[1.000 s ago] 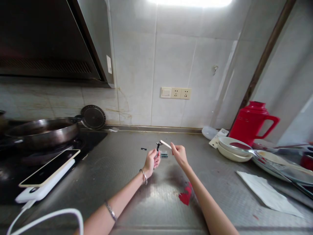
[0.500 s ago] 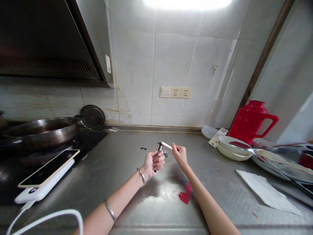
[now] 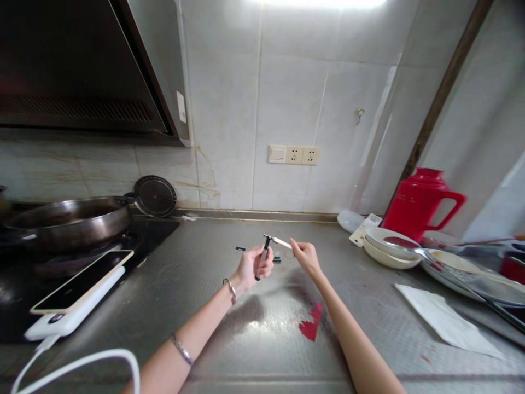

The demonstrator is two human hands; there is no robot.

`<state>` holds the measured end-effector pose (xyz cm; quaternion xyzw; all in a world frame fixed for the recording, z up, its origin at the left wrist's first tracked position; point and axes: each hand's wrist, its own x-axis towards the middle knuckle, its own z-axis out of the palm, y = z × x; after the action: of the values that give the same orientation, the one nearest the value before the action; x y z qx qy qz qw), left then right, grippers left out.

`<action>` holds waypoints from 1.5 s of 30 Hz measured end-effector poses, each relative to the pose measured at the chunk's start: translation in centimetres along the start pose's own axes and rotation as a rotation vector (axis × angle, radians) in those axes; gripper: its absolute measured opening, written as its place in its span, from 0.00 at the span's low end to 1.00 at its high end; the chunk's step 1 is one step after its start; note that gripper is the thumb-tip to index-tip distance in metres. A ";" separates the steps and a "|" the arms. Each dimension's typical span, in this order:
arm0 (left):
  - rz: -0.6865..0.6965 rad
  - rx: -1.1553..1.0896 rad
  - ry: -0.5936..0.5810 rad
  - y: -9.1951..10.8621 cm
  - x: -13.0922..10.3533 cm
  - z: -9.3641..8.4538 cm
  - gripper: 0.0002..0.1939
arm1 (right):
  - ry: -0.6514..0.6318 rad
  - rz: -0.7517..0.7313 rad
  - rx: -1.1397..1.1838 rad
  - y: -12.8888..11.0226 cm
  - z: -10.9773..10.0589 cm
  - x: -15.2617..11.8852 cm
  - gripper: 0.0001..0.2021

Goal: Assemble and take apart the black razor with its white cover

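My left hand [image 3: 255,267] is closed around the grey and black handle of a razor [image 3: 263,257], its head tilted up and away from me. My right hand [image 3: 305,255] pinches a slim white stick [image 3: 282,243], whose far end meets or nearly meets the razor head. The stick's exact kind is too small to make out. On the steel counter [image 3: 205,284], a small black piece [image 3: 240,249] lies left of the razor. More small dark pieces [image 3: 277,259] lie just behind my left fingers, partly hidden.
A torn red scrap [image 3: 311,324] lies near my right forearm. To the left are a pan [image 3: 77,216] on the stove, a phone [image 3: 82,279] and a white power bank [image 3: 77,309] with a cable. At right stand a red thermos jug [image 3: 418,205], bowls [image 3: 388,256] and a white napkin [image 3: 447,323].
The razor has turned slightly in my left hand, showing more of its handle. My right hand and the white stick have shifted slightly right.
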<state>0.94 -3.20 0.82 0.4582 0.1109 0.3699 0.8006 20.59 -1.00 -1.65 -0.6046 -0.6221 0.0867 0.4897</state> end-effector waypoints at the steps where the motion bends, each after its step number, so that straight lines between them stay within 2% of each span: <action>1: 0.013 0.062 0.027 0.1 0.1 -0.1 0.16 | 0.002 0.004 0.006 0.2 -0.2 0.2 0.28; 6: 0.142 0.374 0.109 0.2 0.8 -1.2 0.15 | 0.043 0.019 -0.073 0.7 -0.6 0.9 0.28; 11: 0.218 0.519 0.183 0.4 1.0 -2.4 0.15 | 0.086 -0.019 -0.205 0.3 -1.6 0.9 0.28; 16: 0.270 0.650 0.322 0.1 1.1 -3.2 0.25 | 0.148 -0.052 -0.239 -1.1 -2.7 0.5 0.24; 20: 0.265 0.745 0.399 -0.5 1.2 -3.7 0.28 | 0.166 -0.151 -0.254 -3.1 -2.6 -0.3 0.24; 23: 0.228 0.764 0.438 -1.0 1.4 -4.0 0.26 | 0.155 -0.235 -0.261 -4.9 -1.8 -1.1 0.24; 26: 0.207 0.749 0.474 -1.2 1.6 -4.1 0.23 | 0.118 -0.293 -0.279 -5.5 -1.2 -1.5 0.24; 32: 0.268 0.763 0.473 -0.5 1.4 -4.3 0.22 | 0.133 -0.244 -0.340 -4.0 -2.3 -0.9 0.23; 35: 0.250 0.797 0.503 -0.5 1.5 -4.4 0.22 | 0.126 -0.208 -0.315 -4.3 -2.3 -0.9 0.24; 39: 0.217 0.789 0.517 -0.8 1.5 -4.1 0.21 | 0.082 -0.233 -0.296 -4.7 -1.7 -1.1 0.25; 45: 0.301 0.766 0.467 -0.5 1.4 -3.7 0.21 | 0.160 -0.207 -0.323 -3.8 -2.5 -0.8 0.25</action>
<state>0.23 -0.01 -1.40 0.6360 0.3490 0.5075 0.4650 19.72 -3.88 1.85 -0.6131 -0.6458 -0.1133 0.4407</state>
